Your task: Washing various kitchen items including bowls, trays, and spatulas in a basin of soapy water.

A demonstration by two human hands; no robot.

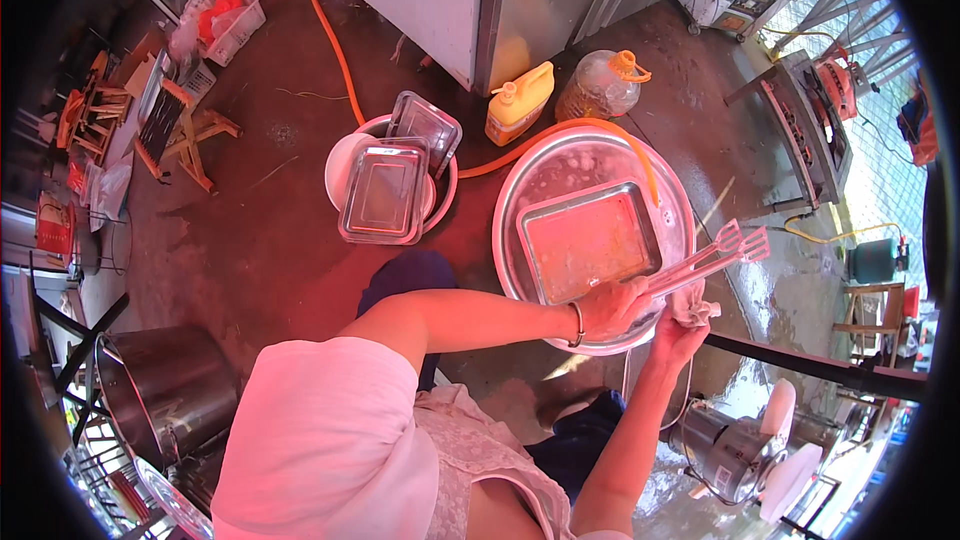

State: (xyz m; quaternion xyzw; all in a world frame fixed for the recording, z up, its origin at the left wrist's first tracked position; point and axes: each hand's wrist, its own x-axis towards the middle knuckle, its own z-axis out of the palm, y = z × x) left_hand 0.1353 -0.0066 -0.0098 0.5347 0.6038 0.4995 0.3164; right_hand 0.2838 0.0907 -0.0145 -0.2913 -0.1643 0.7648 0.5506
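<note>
My left hand (616, 309), with a bangle at the wrist, grips metal serving tongs (694, 268). Their slotted ends point to the right, past the rim of a large round metal basin (504, 221). Just below the tongs, my right hand (679, 341) is closed around a crumpled pale cloth (691, 307). Whether the cloth touches the tongs is hard to tell. Inside the basin lies a rectangular metal tray (589, 240) with wet, brownish residue on its bottom. An orange hose (517, 159) curves over the basin's far rim, its end hanging above the tray.
To the left, a tub (452, 199) holds a metal tray (384, 195), a second tray (427, 127) and white bowls. Behind the basin stand a yellow pump jug (517, 105) and a clear plastic bottle (598, 86). A steel pot (176, 394) and an electric machine (724, 450) flank me.
</note>
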